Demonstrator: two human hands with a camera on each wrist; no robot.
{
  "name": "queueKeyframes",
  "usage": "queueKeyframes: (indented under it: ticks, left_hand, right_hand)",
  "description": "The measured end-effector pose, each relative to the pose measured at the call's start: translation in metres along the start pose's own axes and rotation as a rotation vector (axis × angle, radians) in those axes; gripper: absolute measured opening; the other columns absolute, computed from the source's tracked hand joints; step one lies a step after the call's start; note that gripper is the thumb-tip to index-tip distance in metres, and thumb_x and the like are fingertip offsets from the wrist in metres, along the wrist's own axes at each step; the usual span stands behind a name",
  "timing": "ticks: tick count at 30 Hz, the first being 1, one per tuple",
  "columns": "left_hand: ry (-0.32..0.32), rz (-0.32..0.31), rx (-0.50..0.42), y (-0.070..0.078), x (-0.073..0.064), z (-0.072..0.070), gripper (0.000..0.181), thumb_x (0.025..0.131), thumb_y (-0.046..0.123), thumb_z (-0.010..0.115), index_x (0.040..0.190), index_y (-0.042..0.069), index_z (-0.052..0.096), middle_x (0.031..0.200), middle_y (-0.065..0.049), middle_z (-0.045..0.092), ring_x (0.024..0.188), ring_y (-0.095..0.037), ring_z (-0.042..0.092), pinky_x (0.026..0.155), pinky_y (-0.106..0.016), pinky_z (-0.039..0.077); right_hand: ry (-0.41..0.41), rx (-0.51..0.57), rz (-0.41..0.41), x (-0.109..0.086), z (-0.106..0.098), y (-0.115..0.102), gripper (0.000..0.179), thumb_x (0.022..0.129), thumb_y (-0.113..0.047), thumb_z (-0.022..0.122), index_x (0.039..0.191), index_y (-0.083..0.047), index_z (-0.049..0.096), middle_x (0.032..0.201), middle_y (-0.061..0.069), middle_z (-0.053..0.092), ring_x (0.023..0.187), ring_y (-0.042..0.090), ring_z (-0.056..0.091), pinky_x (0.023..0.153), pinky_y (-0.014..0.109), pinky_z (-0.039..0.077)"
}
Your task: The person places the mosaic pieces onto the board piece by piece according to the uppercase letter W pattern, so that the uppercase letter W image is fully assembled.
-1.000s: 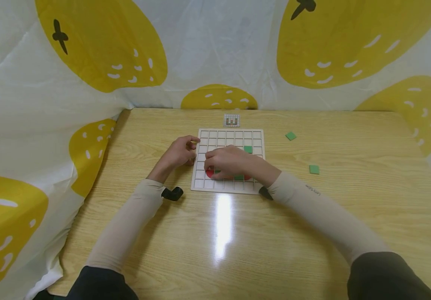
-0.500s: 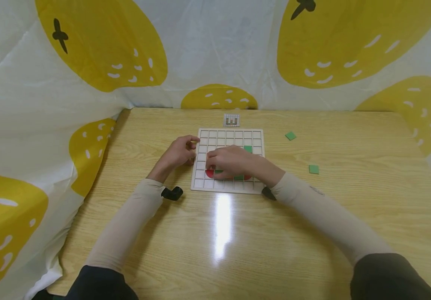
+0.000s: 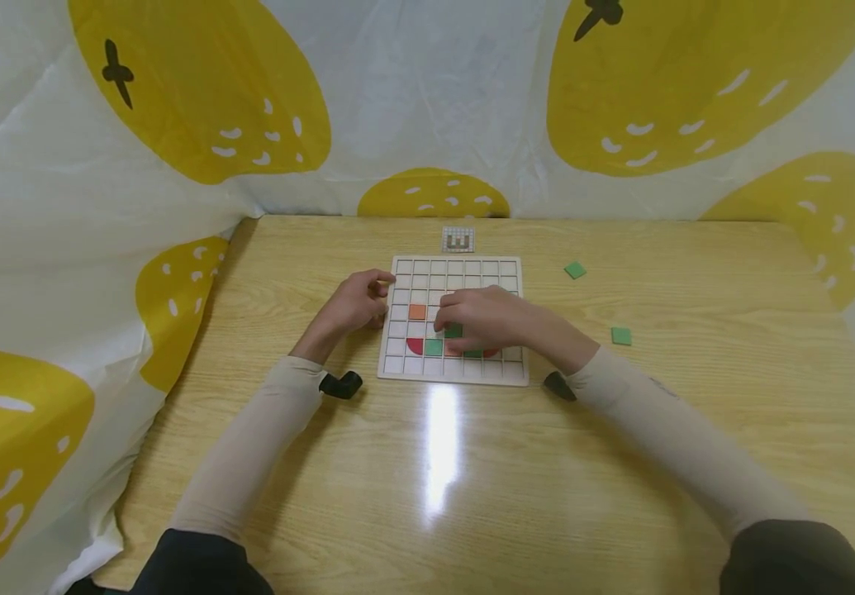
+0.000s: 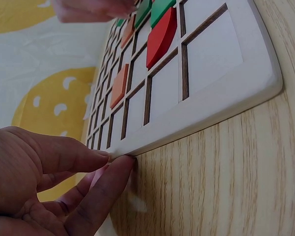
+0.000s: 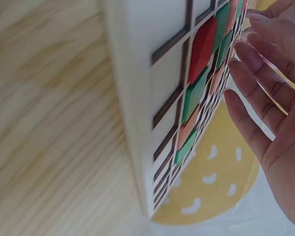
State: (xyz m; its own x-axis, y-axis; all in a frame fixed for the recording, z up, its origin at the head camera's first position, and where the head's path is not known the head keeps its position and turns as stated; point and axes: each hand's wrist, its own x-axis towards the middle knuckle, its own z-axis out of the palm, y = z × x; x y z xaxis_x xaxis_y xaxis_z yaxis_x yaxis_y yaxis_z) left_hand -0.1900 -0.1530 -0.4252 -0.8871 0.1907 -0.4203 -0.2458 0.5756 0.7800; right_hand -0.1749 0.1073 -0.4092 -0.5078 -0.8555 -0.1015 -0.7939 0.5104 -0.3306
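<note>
A white wooden grid board (image 3: 396, 364) lies on the table, holding several coloured tiles. An orange square (image 3: 416, 311) sits toward its left side. In the row nearer me are a red rounded piece (image 3: 415, 346) and a green square (image 3: 433, 347); another green square (image 3: 453, 330) shows by my right fingertips. My left hand (image 4: 54, 182) pinches the board's left edge between thumb and finger. My right hand (image 3: 488, 317) hovers over the board's middle, hiding some tiles in the head view. In the right wrist view its fingers (image 5: 257, 98) are extended and hold nothing.
A small pattern card (image 3: 458, 240) lies behind the board. Two loose green squares, one farther back (image 3: 575, 270) and one nearer (image 3: 621, 336), lie on the table (image 3: 583, 446) to the right. A white curtain with yellow fruit prints (image 3: 434, 91) hangs behind and at the left.
My right hand has shifted right across the board, uncovering the orange square and more of the green squares. My left hand has stayed at the board's left edge.
</note>
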Motion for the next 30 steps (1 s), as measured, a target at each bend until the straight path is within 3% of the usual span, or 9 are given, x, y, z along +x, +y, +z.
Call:
queueKeyframes:
  ticks: [8, 17, 30]
  left_hand:
    - [0.004, 0.01, 0.002, 0.0, -0.001, 0.0, 0.053, 0.094, -0.006, 0.057, 0.144, 0.011, 0.053, 0.115, -0.013, 0.051, 0.088, -0.027, 0.056, 0.069, -0.032, 0.059]
    - [0.001, 0.014, 0.003, -0.001, -0.001, 0.001, 0.052, 0.095, -0.005, 0.057, 0.144, 0.011, 0.053, 0.116, -0.013, 0.051, 0.091, -0.027, 0.055, 0.068, -0.031, 0.059]
    - [0.002, 0.005, -0.017, -0.001, -0.002, 0.0, 0.052, 0.095, -0.006, 0.056, 0.144, 0.013, 0.053, 0.117, -0.013, 0.051, 0.092, -0.027, 0.055, 0.07, -0.033, 0.059]
  right_hand:
    - [0.047, 0.007, 0.049, -0.025, -0.002, 0.013, 0.024, 0.09, -0.027, 0.075, 0.113, -0.017, 0.074, 0.107, -0.003, 0.067, 0.094, 0.014, 0.061, 0.076, 0.036, 0.055]
    - [0.045, 0.007, 0.082, -0.049, -0.002, 0.025, 0.027, 0.089, -0.027, 0.078, 0.112, -0.014, 0.074, 0.109, 0.001, 0.07, 0.096, 0.019, 0.063, 0.082, 0.04, 0.057]
    - [0.061, 0.014, 0.139, -0.083, -0.007, 0.038, 0.024, 0.088, -0.02, 0.076, 0.112, -0.013, 0.075, 0.108, 0.001, 0.069, 0.095, 0.019, 0.062, 0.082, 0.039, 0.055]
